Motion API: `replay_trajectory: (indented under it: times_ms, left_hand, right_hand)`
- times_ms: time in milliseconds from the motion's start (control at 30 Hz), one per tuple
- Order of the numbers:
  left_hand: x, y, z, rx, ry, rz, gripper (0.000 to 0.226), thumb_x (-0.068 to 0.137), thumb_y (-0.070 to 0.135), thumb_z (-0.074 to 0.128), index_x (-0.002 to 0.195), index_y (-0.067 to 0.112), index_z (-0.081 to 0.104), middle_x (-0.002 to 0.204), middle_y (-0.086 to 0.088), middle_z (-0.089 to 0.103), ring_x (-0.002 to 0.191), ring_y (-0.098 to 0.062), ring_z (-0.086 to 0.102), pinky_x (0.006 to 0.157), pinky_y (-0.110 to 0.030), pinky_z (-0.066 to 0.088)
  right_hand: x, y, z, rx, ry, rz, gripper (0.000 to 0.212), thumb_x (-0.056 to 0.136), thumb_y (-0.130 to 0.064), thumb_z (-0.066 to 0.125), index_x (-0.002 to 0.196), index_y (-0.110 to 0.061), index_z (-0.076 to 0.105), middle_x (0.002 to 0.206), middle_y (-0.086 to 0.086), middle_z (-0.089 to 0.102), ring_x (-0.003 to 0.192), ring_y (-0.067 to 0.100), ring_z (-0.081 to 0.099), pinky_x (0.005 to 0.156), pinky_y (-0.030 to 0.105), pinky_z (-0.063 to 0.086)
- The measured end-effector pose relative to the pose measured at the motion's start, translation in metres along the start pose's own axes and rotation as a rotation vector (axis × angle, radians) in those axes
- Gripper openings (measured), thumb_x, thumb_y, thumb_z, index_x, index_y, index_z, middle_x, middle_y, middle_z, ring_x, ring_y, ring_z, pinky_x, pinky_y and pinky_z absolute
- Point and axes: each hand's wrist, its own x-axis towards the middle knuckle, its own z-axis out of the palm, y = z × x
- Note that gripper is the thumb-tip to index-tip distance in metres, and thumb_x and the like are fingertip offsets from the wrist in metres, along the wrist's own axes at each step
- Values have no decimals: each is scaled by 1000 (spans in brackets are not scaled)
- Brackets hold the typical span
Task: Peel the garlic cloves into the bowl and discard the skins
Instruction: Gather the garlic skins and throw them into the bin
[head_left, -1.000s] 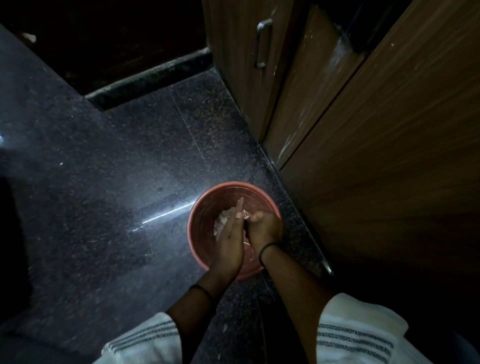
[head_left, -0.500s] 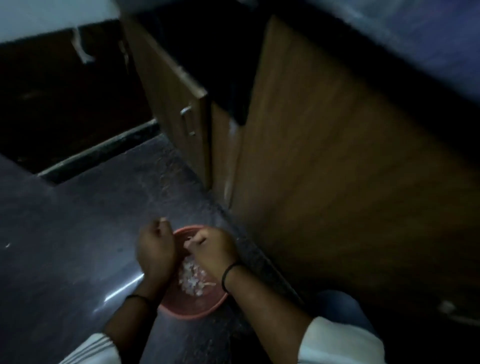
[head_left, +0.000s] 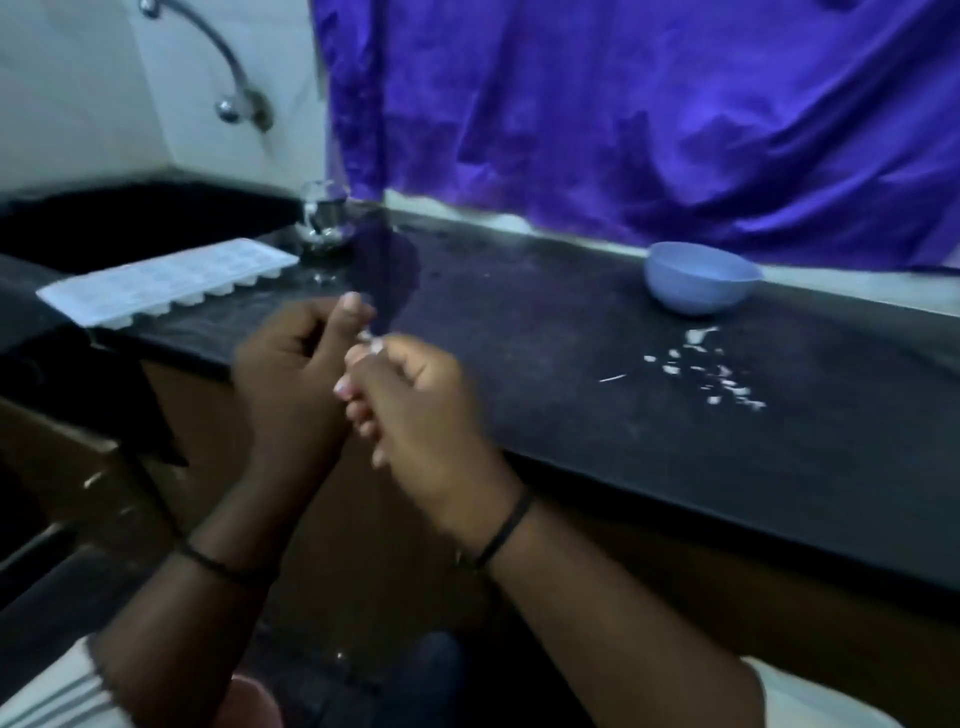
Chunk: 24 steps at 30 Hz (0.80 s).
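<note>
- Fingers curled on both hands: right hand (head_left: 415, 400) pinches a small pale scrap (head_left: 370, 340), blurred, likely garlic skin; left hand (head_left: 296, 364) is curled just beside it, and its grip I cannot tell.
- Pale blue bowl (head_left: 698, 278) sits on the dark counter (head_left: 519, 322), well apart.
- White skin bits (head_left: 711, 371) lie scattered near the bowl.
- An ice tray (head_left: 166, 280) rests far left.

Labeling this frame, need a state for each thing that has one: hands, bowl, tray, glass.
left hand: fingers curled, thumb up.
right hand: pinches a small white bit.
blue bowl: upright on counter, contents unclear.
ice tray: flat.
glass: upright.
white scraps: scattered.
</note>
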Motion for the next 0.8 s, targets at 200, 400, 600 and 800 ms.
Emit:
replay_trajectory:
  times_ms: [200,400,600,800]
  left_hand:
    - [-16,59,119,-205,-274,-54,15,94,2,61,95,10,73,78,0,71,62,-4,65,52,-23,54]
    - [-46,88,206,-280,-423,-226,18,90,2,65,80,13,74,74,-7,74,68,-19,71,59,-30,56]
    - [-63,81,243,-101,-524,-265,10,85,19,68,81,24,76,79,4,75,79,-18,71,79,-39,58]
    - [-49,68,249,533,-730,-233,47,103,37,40,142,12,48,148,-12,48,138,-31,41,116,-44,28]
  right_hand:
    - [-4,-38,-146,10,301,-6,22,100,-6,54,84,-6,69,69,5,63,53,7,54,47,21,49]
    - [-22,-34,-244,-63,466,21,6,89,-4,71,86,1,71,78,16,71,62,11,64,57,21,55]
    - [-27,-8,-287,-233,628,28,25,74,-7,85,68,-13,62,63,-1,65,50,4,56,52,23,47]
    - [-12,38,-310,-904,471,379,71,78,-55,75,129,-10,54,135,11,58,127,30,52,107,42,42]
